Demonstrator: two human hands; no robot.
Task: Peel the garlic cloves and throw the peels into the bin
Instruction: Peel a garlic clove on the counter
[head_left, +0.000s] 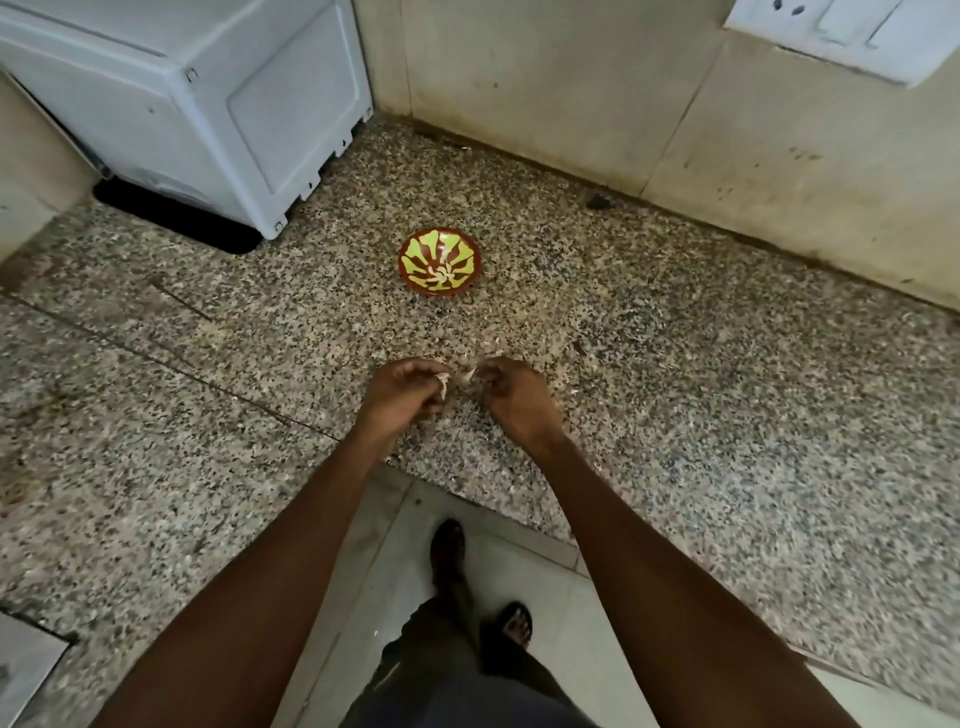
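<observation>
Garlic clove (443, 385) sits pinched at the left hand's (402, 391) fingertips, held over the speckled stone counter (675, 395), near its front edge. Right hand (511, 395) just beside it, fingers curled, pinching a pale scrap that looks like peel (469, 374). Hands close together, not touching.

Step in hand, as I judge it: stripping skin from this clove.

Farther back, centre of counter: small red-and-yellow patterned bowl (440, 261) with a few pale pieces inside, probably garlic; too small to tell whether peeled.

Bin: not in view. Next move calls for pulling the remaining skin free, then collecting peels for disposal.

White appliance (197, 98) far left; switch plate (852, 31) far right on wall. No readable brand, label or writing anywhere.
</observation>
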